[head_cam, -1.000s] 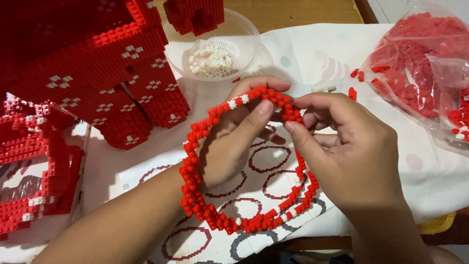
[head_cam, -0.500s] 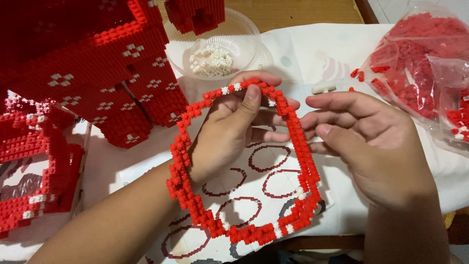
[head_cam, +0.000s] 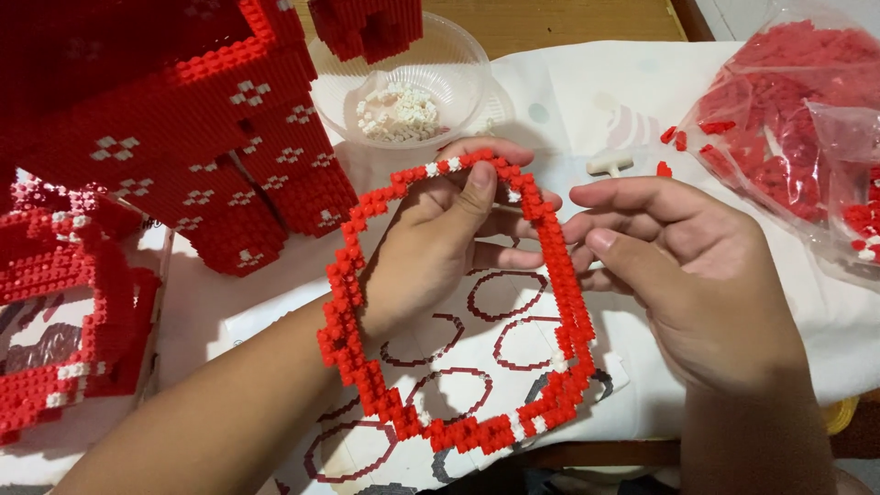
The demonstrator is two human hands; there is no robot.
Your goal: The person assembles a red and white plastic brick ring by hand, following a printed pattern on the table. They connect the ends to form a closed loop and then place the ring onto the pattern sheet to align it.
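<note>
Two hands on one thin brick ring (head_cam: 458, 302), held over the printed sheet (head_cam: 458, 367): left hand (head_cam: 440, 247) threaded through, thumb pinching at 12 o'clock; right hand (head_cam: 678, 275) gripping at 3 o'clock. Likely to snap apart under any twist, scattering bricks.

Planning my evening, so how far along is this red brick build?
Done: large red block structure, and a closed red-and-white brick ring. In hand: left hand holds that ring, right hand alongside. Left: clear bag of loose red bricks, bowl of white bricks.
</note>
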